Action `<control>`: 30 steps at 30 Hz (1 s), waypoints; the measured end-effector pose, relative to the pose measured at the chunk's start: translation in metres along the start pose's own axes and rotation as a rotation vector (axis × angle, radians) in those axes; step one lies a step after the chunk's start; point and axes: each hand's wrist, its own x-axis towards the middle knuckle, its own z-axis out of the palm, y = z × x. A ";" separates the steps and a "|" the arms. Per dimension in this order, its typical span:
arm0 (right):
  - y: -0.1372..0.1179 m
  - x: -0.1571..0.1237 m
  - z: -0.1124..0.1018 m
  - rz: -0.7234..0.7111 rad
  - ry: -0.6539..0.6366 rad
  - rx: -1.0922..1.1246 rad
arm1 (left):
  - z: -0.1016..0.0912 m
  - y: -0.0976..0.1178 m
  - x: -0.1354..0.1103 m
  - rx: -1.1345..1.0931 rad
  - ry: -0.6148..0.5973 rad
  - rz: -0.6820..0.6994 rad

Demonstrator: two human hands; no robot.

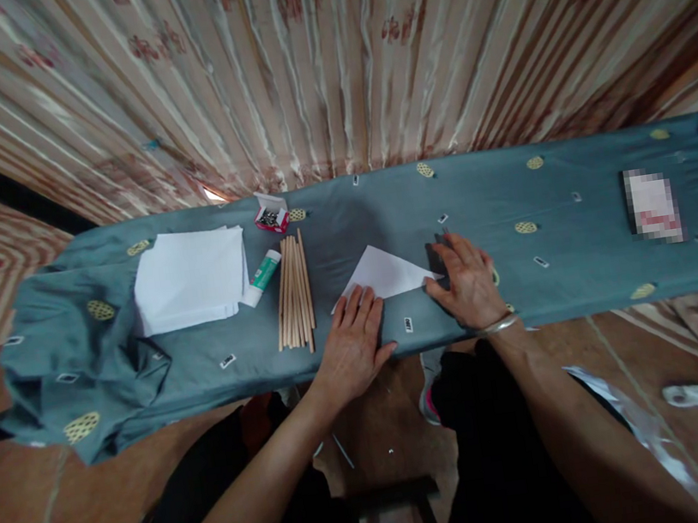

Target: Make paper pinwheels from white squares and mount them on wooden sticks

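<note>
A white sheet of paper folded into a triangle (386, 273) lies on a blue-grey cloth-covered bench (584, 272). My left hand (353, 343) lies flat with fingers stretched out, pressing the paper's near left edge. My right hand (467, 279), a metal bangle on its wrist, rests flat with fingers spread on the paper's right corner. Neither hand grips anything.
To the left lie a bundle of wooden sticks (293, 291), a green-and-white glue tube (261, 276), a stack of white paper (190, 277) and a small open box of pins (271, 214). A striped curtain (320, 58) hangs behind. A blurred card (653, 206) lies at the right.
</note>
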 end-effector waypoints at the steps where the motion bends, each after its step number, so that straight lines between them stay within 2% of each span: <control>1: 0.003 0.000 -0.001 0.016 0.002 -0.005 | 0.000 0.000 0.000 0.001 -0.001 0.000; 8: 0.012 0.001 -0.011 0.035 0.040 -0.037 | -0.002 -0.001 0.001 -0.004 0.015 0.002; 13: -0.006 -0.001 -0.011 -0.040 0.106 0.024 | -0.004 0.000 0.003 -0.010 0.016 -0.018; 17: -0.030 -0.001 -0.001 -0.153 0.055 0.064 | -0.003 0.000 0.004 0.004 0.035 -0.017; 22: -0.050 0.001 0.009 -0.167 -0.013 0.101 | -0.001 -0.002 0.005 0.022 0.071 0.005; 26: -0.054 0.003 0.009 -0.131 -0.059 0.148 | -0.001 -0.009 0.004 0.022 0.115 0.052; 30: -0.044 0.004 0.003 -0.070 -0.085 0.141 | -0.005 -0.019 -0.004 0.036 0.163 0.048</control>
